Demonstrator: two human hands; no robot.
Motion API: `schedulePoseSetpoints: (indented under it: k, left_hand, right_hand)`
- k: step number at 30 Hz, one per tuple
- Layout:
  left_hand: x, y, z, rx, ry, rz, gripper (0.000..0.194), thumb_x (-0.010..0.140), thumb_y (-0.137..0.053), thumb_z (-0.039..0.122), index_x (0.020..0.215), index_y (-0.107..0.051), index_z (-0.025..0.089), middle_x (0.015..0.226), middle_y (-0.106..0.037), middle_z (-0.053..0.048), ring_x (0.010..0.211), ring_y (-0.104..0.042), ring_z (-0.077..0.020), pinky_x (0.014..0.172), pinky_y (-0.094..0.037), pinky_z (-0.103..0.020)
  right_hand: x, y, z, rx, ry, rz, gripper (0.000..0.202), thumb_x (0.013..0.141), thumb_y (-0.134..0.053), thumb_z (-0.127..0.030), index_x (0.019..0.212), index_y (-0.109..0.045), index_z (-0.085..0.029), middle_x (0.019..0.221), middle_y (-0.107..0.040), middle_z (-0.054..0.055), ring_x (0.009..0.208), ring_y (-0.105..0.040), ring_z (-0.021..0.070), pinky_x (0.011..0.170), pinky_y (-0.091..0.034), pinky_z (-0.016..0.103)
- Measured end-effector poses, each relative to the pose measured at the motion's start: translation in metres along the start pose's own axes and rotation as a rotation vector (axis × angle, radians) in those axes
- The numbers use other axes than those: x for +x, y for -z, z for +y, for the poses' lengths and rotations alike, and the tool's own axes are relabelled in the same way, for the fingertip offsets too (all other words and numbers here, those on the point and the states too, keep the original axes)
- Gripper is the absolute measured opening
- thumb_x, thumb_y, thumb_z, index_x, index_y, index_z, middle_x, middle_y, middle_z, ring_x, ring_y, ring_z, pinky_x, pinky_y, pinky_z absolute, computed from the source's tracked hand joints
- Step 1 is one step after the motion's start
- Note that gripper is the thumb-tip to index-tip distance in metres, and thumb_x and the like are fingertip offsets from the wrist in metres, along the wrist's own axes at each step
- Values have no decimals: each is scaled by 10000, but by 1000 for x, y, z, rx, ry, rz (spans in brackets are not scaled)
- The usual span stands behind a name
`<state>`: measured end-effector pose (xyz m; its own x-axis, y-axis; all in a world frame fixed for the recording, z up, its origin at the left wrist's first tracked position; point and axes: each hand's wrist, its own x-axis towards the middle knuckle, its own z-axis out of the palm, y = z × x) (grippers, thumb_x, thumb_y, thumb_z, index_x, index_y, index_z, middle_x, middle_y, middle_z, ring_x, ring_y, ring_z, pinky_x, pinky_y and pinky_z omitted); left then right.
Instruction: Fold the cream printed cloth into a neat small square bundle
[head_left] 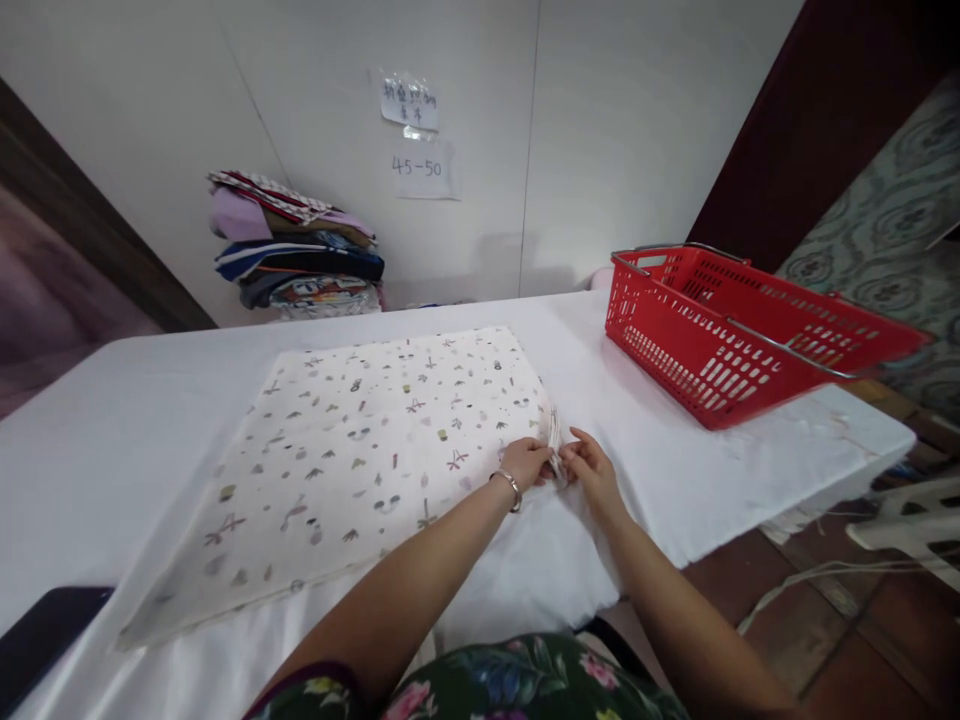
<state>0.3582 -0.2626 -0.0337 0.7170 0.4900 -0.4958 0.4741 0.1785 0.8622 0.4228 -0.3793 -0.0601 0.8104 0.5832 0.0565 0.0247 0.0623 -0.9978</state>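
A cream cloth (390, 430) with a small scattered print lies folded in layers on the white-covered table. Its near right corner is gathered up between my two hands, with several layer edges showing there. My left hand (526, 462), with a bracelet at the wrist, is closed on that corner from the left. From the other side, my right hand (592, 468) pinches the same layered edge with thumb and fingers. The fingertips of both hands are partly hidden by the cloth and by each other.
A red plastic basket (675, 350) with metal handles stands at the right of the table (637, 480). Behind the table's far edge rises a stack of folded clothes (300, 250). A dark flat object (52, 630) lies at the near left. Two paper signs (424, 168) hang on the wall.
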Motion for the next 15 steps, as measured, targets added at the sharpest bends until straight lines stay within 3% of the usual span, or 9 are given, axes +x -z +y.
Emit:
schedulePoseSetpoints:
  k: [3, 7, 12, 15]
  left_hand:
    - [2, 0, 1, 10, 24, 0, 81, 767, -549, 216, 787, -573, 141, 625, -626, -1, 520, -580, -88, 453, -422, -175]
    - [2, -5, 7, 34, 32, -8, 58, 769, -540, 194, 783, -571, 147, 641, -632, 0, 514, -580, -85, 438, -408, -169]
    - [3, -15, 12, 61, 21, -18, 21, 739, -566, 161, 754, -572, 147, 592, -622, 14, 460, -554, -74, 423, -390, -162]
    - [5, -19, 11, 59, 22, -13, 17, 725, -570, 150, 712, -559, 148, 546, -601, 24, 440, -544, -72, 423, -387, -162]
  right_hand:
    - [7, 4, -3, 40, -129, 51, 498, 748, -585, -462, 1154, -479, -193, 721, -549, -15, 544, -509, 108, 466, -405, 234]
    - [30, 15, -6, -60, -251, 10, 557, 722, -602, -454, 1187, -455, -184, 693, -559, -20, 522, -526, 120, 415, -373, 218]
    - [76, 26, -4, -384, -233, -86, 495, 747, -557, -331, 1202, -479, -151, 598, -523, -50, 466, -462, 97, 432, -347, 213]
    - [97, 22, -4, -655, -174, -163, 478, 736, -546, -249, 1202, -508, -146, 663, -584, -18, 546, -520, 117, 520, -390, 231]
